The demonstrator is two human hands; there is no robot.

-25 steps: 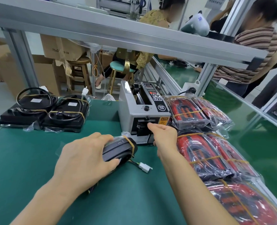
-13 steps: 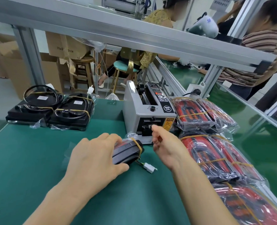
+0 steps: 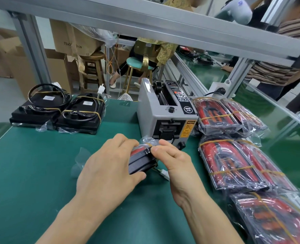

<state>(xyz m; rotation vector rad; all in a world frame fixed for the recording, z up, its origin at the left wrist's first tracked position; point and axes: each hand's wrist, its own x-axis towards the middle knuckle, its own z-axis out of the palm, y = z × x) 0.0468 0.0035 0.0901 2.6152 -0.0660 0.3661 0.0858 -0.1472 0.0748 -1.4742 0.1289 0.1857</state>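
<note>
1. The black box (image 3: pixel 141 162), wrapped in a clear bag, sits on the tabletop (image 3: pixel 31 173) just in front of the tape dispenser (image 3: pixel 165 120). It is probably kept that close so a cut strip travels only a short way to the bag's folded end.
2. The left hand (image 3: pixel 108 171) covers the side of the box farthest from the dispenser, fingers curled over the top and thumb along the near edge. Its grip holds the box steady.
3. The right hand (image 3: pixel 173 161), in front of the dispenser, has a narrow grip. Thumb and forefinger pinch the box's upper edge, but I cannot tell whether tape lies between them.
4. A white plug (image 3: pixel 165 174) trails out of the box, on the side away from the dispenser.
5. Red packs (image 3: pixel 224 161) are stacked right of the dispenser, seemingly already sealed.
</note>
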